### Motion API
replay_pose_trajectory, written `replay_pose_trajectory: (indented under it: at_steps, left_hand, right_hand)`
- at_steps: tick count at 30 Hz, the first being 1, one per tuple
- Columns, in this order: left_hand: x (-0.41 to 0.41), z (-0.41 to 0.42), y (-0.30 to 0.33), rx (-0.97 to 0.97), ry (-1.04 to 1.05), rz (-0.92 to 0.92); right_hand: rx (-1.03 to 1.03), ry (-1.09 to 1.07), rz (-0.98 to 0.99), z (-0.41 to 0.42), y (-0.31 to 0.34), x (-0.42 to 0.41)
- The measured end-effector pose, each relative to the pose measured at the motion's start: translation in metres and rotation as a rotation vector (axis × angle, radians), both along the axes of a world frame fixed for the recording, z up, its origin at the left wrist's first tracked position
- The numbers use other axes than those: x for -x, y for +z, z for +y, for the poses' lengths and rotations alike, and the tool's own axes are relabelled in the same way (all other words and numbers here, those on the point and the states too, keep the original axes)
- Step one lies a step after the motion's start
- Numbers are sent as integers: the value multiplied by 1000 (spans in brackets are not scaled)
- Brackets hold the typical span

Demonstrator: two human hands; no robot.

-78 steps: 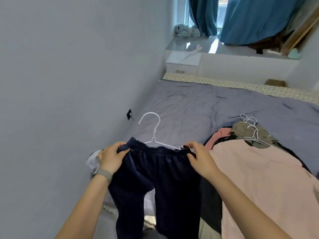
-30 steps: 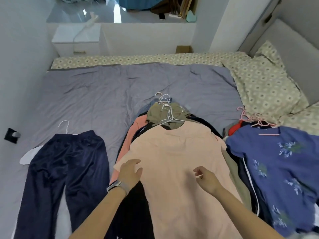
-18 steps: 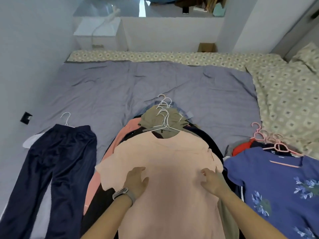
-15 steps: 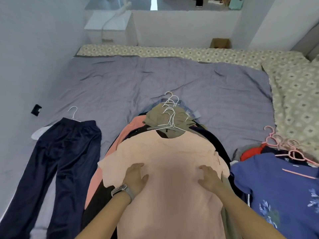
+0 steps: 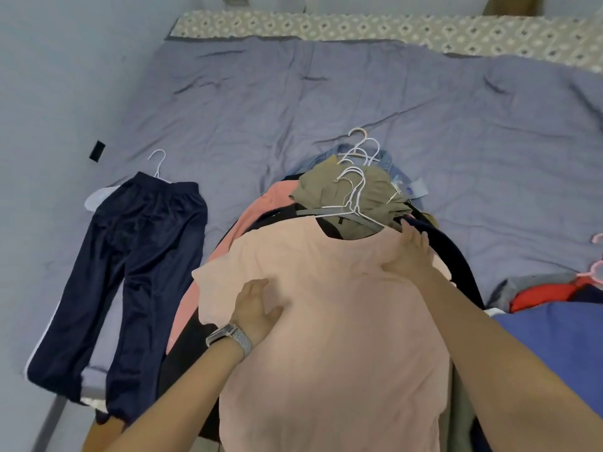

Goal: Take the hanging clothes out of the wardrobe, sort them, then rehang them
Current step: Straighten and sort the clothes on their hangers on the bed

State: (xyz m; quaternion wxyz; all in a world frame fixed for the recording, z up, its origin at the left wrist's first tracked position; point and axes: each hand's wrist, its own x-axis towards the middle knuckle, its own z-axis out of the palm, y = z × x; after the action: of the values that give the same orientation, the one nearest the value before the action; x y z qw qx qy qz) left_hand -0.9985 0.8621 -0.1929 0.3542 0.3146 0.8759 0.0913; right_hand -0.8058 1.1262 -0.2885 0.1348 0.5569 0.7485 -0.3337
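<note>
A peach T-shirt (image 5: 332, 337) on a white hanger tops the middle pile of clothes on the bed. My left hand (image 5: 256, 305) lies flat on its left chest, fingers spread. My right hand (image 5: 408, 256) presses flat on its right shoulder, fingertips near the collar. Above the collar lie an olive garment (image 5: 329, 187) and a cluster of white hangers (image 5: 354, 177). Navy trousers (image 5: 130, 265) on a white hanger lie spread out to the left.
The grey-purple bed cover (image 5: 326, 102) stretches beyond the piles. At the right edge sits another pile with a blue top (image 5: 554, 347), a red garment (image 5: 538, 293) and pink hangers (image 5: 595, 265). A grey wall (image 5: 49, 109) runs along the left.
My right hand has slid up from the shirt's right side to its shoulder by the collar. The left hand stays flat on the shirt. The view has tilted further down.
</note>
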Motion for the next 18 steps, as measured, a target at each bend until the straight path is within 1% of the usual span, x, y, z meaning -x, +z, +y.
replay_pose_trajectory:
  at_steps: [1,2,4,6,8,9,11,12,14,15,16,18]
  left_hand:
    - [0,-1,-2,-7,5,-3]
    - [0,-2,-3,-18,14,-10]
    - [-1,-2,-4,-39,37,-26]
    - [-1,-1,-4,-54,39,-33]
    - [-2,1,-1,-78,25,-35]
    - [-3,4,2,-106,16,-26]
    - [-2,10,13,-236,-17,26]
    - [-1,15,20,-320,-31,65]
    - [4,27,34,-455,-81,162]
    - [6,32,41,-481,-138,225]
    - [7,37,47,-471,-210,277]
    - [2,46,58,-357,-348,281]
  right_hand:
    - [-19,7,18,8,-3,-3]
    - [-33,40,-10,12,-7,-6]
    - [-72,27,-131,3,-8,-2]
    - [-161,22,-140,-8,-2,0]
    - [-284,11,-40,-22,8,-5]
    - [-327,-41,33,-31,16,-9]
    - [-323,-235,176,-48,36,-19]
    - [-326,-302,206,-58,49,-24]
    - [-300,-370,233,-77,78,-34]
    - [-278,-370,244,-86,91,-40]
    - [-250,-370,255,-95,104,-45]
    - [-205,-437,308,-110,125,-53]
